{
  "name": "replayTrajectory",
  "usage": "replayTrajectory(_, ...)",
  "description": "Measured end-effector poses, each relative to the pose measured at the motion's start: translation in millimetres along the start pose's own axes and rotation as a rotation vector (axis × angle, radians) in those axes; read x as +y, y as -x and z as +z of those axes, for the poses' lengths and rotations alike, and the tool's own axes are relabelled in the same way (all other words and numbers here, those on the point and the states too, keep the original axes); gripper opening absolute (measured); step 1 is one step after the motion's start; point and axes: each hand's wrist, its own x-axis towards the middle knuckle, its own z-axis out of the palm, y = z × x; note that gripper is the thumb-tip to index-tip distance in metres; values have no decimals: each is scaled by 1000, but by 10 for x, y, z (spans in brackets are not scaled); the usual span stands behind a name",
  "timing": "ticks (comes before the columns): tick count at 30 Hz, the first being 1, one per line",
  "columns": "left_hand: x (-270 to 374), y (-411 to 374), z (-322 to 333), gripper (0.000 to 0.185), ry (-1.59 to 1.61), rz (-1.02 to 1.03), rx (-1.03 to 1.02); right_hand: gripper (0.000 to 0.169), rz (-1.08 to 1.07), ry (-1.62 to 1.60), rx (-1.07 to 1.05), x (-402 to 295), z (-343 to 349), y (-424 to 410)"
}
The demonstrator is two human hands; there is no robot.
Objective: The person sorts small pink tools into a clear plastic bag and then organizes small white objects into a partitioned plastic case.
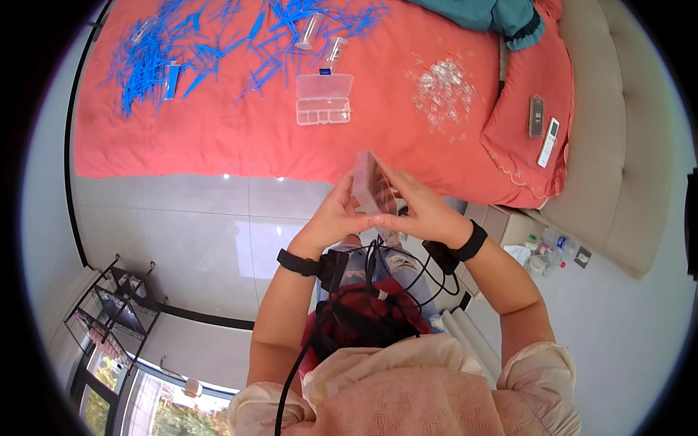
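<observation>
Between my two hands, above the near edge of the bed, is a clear plastic case [372, 182] held tilted on its side. My left hand [339, 215] grips its left side, and my right hand [417, 204] holds the right side with the thumb at the lower edge. Whether the case's lid is fastened, and what it holds, I cannot tell. Beyond it on the coral bedsheet [229, 147] lies a clear compartment box [323, 111] with its lid raised. Two clear plastic tubes, one tube [310, 31] and another tube [335, 50], lie just behind that box.
Many thin blue plastic sticks [144, 68] are scattered at the far left, with a filled tube [172, 80] among them. A heap of small clear pieces [444, 90] lies right of centre. A white remote control [548, 143] and a dark case [536, 115] rest on the pillow. Black cables [376, 261] hang below my hands.
</observation>
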Motion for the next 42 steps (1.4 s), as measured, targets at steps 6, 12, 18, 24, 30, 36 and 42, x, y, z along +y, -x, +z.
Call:
replayTrajectory(6, 5, 6, -63, 87, 168, -46, -87, 67, -28, -134, -17, 118, -115, 68)
replayTrajectory(12, -120, -33, -176, 84, 302, -110, -110, 42, 161, -118, -30, 134, -505, 73)
replayTrajectory(18, -247, -111, -350, 45, 136, -220, 177, 37, 207, -236, 186, 398, -590, 95)
replayTrajectory(24, -463, -309, -467, 30, 147, -189, 376, 33, 267, -385, 223, 792, -659, -46)
replayTrajectory(30, -682, -646, -472, 30, 278, -71, 420, 30, 505, -602, 298, 1214, -819, -159)
replayTrajectory(36, -1001, -1078, -706, 36, 99, -128, 462, 28, 409, -466, 326, 1788, -1117, -686)
replayTrajectory(42, -1195, -1317, -1175, 36, -99, -59, 591, 27, 341, -193, 292, 2209, -1462, -1451)
